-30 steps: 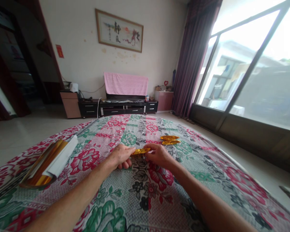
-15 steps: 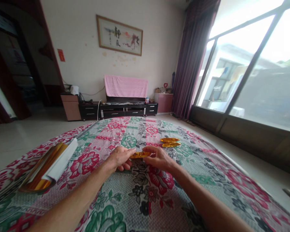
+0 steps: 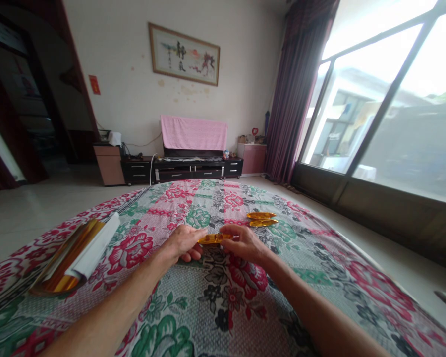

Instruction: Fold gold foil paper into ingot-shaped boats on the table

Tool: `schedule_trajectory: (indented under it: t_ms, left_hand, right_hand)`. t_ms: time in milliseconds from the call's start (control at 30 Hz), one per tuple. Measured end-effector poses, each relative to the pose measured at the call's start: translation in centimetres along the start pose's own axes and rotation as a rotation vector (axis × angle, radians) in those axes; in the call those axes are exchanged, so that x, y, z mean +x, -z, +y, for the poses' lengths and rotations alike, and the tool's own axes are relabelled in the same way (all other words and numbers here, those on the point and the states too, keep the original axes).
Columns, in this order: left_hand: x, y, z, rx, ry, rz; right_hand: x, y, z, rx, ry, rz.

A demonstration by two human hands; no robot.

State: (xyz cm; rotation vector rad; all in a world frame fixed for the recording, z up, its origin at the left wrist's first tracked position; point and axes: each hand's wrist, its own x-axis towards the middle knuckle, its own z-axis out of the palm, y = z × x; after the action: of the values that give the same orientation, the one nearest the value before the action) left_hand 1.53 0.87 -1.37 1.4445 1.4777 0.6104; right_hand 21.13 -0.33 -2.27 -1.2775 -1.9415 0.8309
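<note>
The left hand (image 3: 184, 243) pinches the left end of a gold piece (image 3: 212, 239) at the frame's centre; the right hand (image 3: 245, 243) grips the other end, its exact hold hard to see. Right of centre lie two similar gold pieces (image 3: 260, 215); at lower left, gold and white sheets (image 3: 76, 252) rest on the cloth-covered counter (image 3: 186, 297)

Passing room lies between the sheet stack (image 3: 72, 260) and left hand (image 3: 185, 243); two gold pieces (image 3: 262, 216) obstruct beyond the right hand (image 3: 244, 243).
</note>
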Motion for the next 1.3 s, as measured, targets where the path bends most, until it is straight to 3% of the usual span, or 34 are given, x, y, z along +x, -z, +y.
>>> schedule_trajectory:
  t_ms: [300, 500, 700, 900, 1300]
  left_hand:
    - [0.1, 0.0, -0.1, -0.056, -0.051, -0.011]
    - [0.0, 0.3, 0.1, -0.104, -0.04, -0.102]
    - [0.0, 0.1, 0.3, -0.172, -0.049, -0.098]
    - [-0.1, -0.2, 0.4, -0.204, -0.082, -0.04]
    - [-0.1, -0.3, 0.3, -0.194, -0.098, -0.045]
  right_hand:
    - [0.1, -0.3, 0.0, -0.03, 0.057, 0.035]
    - [0.4, -0.6, 0.4, -0.016, 0.017, 0.075]
    - [0.7, -1.0, 1.2, 0.168, -0.066, 0.087]
    - [0.3, -0.9, 0.3, 0.47, -0.151, 0.063]
    - [0.2, -1.0, 0.0, 0.551, -0.179, -0.01]
